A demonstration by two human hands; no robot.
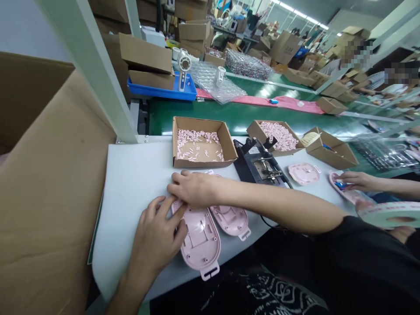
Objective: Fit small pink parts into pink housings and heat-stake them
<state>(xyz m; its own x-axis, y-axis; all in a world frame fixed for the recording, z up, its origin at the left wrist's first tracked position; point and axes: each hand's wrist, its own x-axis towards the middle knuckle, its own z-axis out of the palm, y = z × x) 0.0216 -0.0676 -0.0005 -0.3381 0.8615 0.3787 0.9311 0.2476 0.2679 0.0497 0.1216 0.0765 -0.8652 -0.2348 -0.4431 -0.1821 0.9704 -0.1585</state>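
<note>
Two pink plastic shells lie hollow side up on the white work surface, the nearer shell (pixel 201 238) overlapping the other shell (pixel 231 218) in view. My left hand (pixel 159 232) rests at the left edge of the nearer shell, its fingers and thumb apart, fingertips on or just above the rim. Reaching across both shells, my right hand (pixel 194 189) has its fingers bent together over the far end of the nearer one. Its fingertips meet those of my left hand. Whatever they pinch, if anything, is hidden.
A cardboard box (pixel 205 164) of small pink parts stands behind my hands, beside a black metal fixture (pixel 259 164). Another box (pixel 278 135) holds more pink pieces. At right, a co-worker's hand (pixel 357 180) works on a pink shell near a tape roll (pixel 390 214). A large carton (pixel 49 197) borders the left.
</note>
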